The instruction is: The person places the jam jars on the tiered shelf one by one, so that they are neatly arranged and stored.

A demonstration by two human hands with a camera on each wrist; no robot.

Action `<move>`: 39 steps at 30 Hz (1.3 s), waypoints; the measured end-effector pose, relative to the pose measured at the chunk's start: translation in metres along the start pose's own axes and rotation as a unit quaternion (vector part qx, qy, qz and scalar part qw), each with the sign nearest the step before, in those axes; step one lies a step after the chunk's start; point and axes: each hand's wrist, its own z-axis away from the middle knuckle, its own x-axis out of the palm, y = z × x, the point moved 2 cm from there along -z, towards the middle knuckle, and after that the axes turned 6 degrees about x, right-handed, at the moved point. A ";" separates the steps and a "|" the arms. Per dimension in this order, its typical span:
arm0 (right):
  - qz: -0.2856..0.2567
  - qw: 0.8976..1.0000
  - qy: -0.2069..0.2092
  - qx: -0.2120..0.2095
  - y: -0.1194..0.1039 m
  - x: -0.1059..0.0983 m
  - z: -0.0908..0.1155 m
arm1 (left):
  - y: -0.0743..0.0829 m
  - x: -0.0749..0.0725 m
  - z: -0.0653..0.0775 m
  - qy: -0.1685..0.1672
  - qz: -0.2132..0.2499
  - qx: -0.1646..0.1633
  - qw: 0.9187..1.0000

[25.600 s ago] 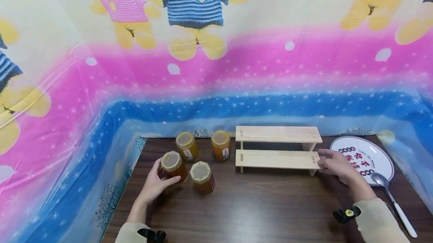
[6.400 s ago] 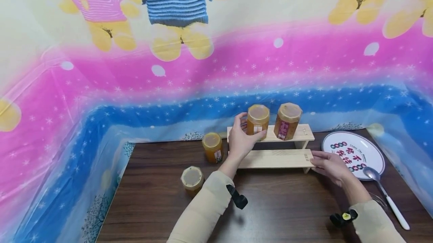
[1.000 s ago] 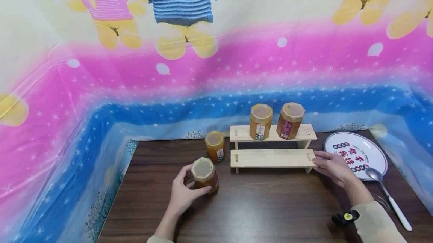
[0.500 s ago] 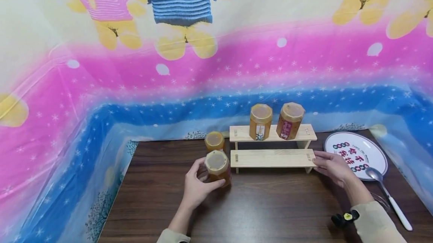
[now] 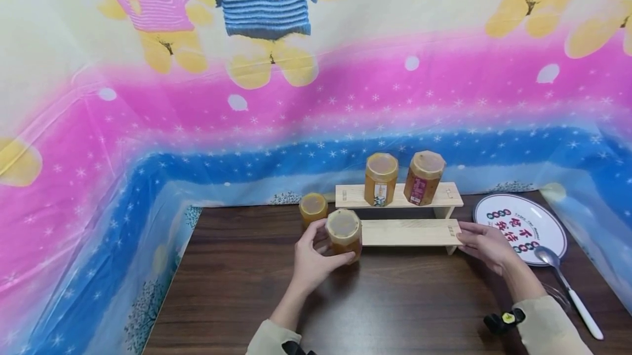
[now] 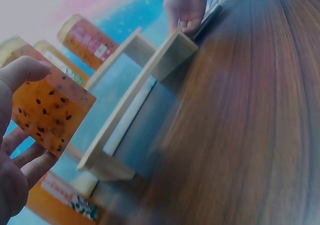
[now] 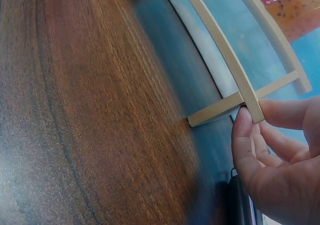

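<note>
Gripping lidded jar point(image 5: 345, 235), set between left fingers point(image 6: 38, 169) and thumb point(image 6: 26, 71)

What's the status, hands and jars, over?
Left hand gripping seed-flecked jar, clear of table. Right hand pinching lower shelf of two-tier wooden rack. Two jars on upper shelf; held jar hides lower shelf's left end from head view.

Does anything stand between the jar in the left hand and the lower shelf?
Nothing visible does. In the head view the held jar overlaps the left end of the lower shelf; the table jar stands behind the left hand; the right hand grips the opposite end.
</note>
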 end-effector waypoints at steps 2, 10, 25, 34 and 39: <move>0.001 1.000 0.002 0.000 0.000 0.000 0.000 | 0.002 0.008 -0.004 -0.004 0.000 0.003 1.000; 0.008 1.000 0.001 -0.004 -0.001 0.001 0.001 | 0.006 0.040 -0.016 -0.021 0.009 0.004 1.000; 0.005 1.000 0.003 -0.005 0.000 0.001 0.001 | 0.011 0.099 -0.030 -0.033 0.017 -0.014 0.999; 0.004 1.000 0.004 -0.003 0.001 0.001 0.002 | 0.011 0.125 -0.035 -0.038 0.025 -0.010 0.999; -0.003 1.000 0.001 -0.001 0.000 0.000 0.001 | 0.005 0.137 -0.035 -0.035 0.019 -0.012 0.999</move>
